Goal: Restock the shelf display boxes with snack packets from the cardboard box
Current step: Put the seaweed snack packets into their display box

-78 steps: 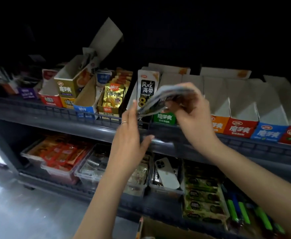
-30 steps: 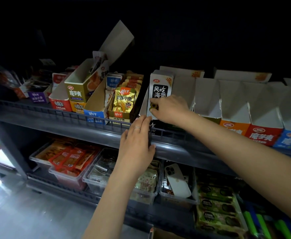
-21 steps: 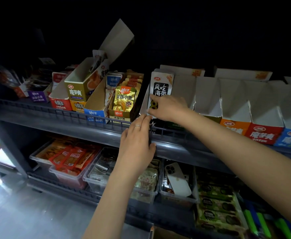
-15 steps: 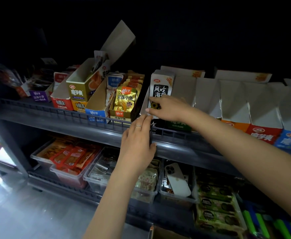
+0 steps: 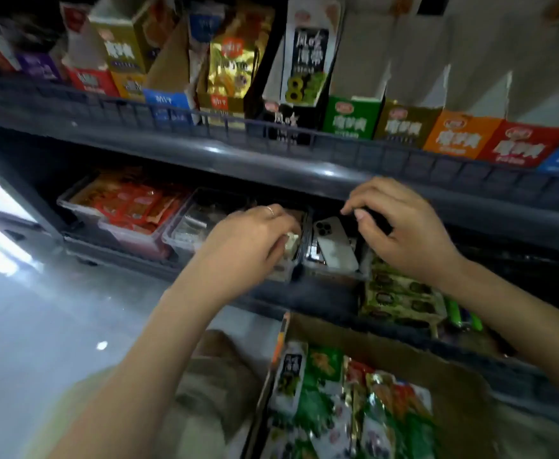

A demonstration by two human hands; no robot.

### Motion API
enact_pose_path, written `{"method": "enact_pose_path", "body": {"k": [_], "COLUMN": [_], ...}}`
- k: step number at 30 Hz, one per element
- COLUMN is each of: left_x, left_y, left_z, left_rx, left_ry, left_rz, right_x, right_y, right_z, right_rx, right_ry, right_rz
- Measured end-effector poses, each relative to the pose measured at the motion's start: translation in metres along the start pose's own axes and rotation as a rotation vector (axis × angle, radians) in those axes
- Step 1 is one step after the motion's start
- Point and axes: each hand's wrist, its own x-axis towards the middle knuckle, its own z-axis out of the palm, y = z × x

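The open cardboard box (image 5: 371, 339) sits at the bottom right, filled with several green, white and red snack packets (image 5: 324, 392). On the upper shelf stands a row of display boxes: the black one (image 5: 284, 127) holds white-and-black seaweed packets (image 5: 308, 61), and the green one (image 5: 351, 120) is beside it. My left hand (image 5: 251, 240) and my right hand (image 5: 400, 233) hover in front of the lower shelf, above the cardboard box. Their fingers are loosely curled and hold nothing. The image is blurred.
A phone (image 5: 334, 246) lies in a clear bin between my hands. Clear bins with red packets (image 5: 132, 210) sit to the left, and green packets (image 5: 400, 293) lie on the right. The upper shelf's dark rail (image 5: 205, 150) runs just above my hands. Grey floor (image 5: 39, 326) lies to the left.
My right hand left the packets in the black display box. Both hands dropped from the upper shelf to the lower one. The view tilted down, bringing the cardboard box into sight.
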Motion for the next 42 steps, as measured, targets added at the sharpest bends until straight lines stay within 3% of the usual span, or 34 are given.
{"method": "enact_pose_path", "body": {"k": [5,9,14,18,24,29,33,38,42], "left_x": [-0.047,-0.076,-0.094,-0.101,-0.106,-0.106,-0.107,-0.116,-0.108], "left_y": [0.016,0.007,-0.01,-0.009,-0.006,0.0,-0.001,0.001,0.031], "left_z": [0.048,0.058,0.054,0.056,0.068,0.076,0.088,0.116,0.124], "left_rx": [0.021,0.046,0.046,0.024,-0.005,-0.005,-0.053,-0.286,-0.626], "left_ry": [-0.284,-0.464,-0.41,-0.385,-0.412,-0.467,-0.544,-0.79,-0.861], "left_rz": [0.043,-0.111,-0.203,-0.196,-0.173,-0.172,-0.15,-0.255,-0.332], "right_x": [-0.103,-0.181,-0.241,-0.244,-0.229,-0.237,-0.248,-0.246,-0.225], "right_y": [0.011,0.017,0.001,-0.027,-0.047,-0.036,-0.034,-0.048,-0.058], "right_z": [0.064,0.126,0.204,0.258,0.285,0.269,0.222,0.156,0.129], "right_rx": [0.149,0.404,0.558,0.647,0.487,0.434,0.649,1.022,1.102], "right_ry": [-0.429,-0.724,-0.887,-0.775,-0.605,-0.517,-0.324,-0.171,-0.172], "right_rz": [0.231,0.688,1.062,1.302,1.236,1.378,1.502,1.442,1.262]}}
